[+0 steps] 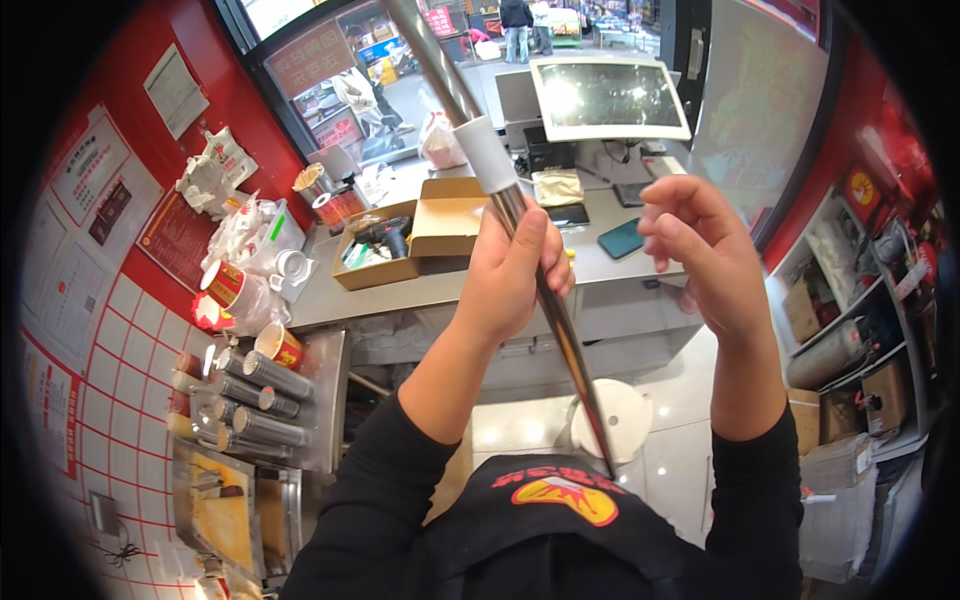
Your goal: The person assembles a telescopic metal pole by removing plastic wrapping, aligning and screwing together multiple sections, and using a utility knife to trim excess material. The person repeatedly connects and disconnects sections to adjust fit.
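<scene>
Small shop room, red wall (222, 95) and white tile, grey metal counter (430, 292) beyond the grip. On it, farther out and left of the grip: an open brown cardboard box (375, 272) with a black power drill (388, 236) inside.

Left hand (512, 265): fingers wrapped round a shiny silver metal pole (567, 350), thumb laid against the shaft. 1 hand only on it.

Pole's long axis slants. From the grip, the upper length runs away and leftward, out of view at the top; the lower length comes back toward the body and rightward, to the black apron (540, 540). Cannot tell whether its tip touches the cloth. A smooth white plastic sleeve (487, 155) circles the shaft just above the grip.

Right hand (695, 235): right of the grip, clear of the pole, fingers half curled, thumb apart, nothing visible in it. Of the 2 hands, the left is at the shaft; the right is nearer a dark teal phone (620, 239) on the counter.
</scene>
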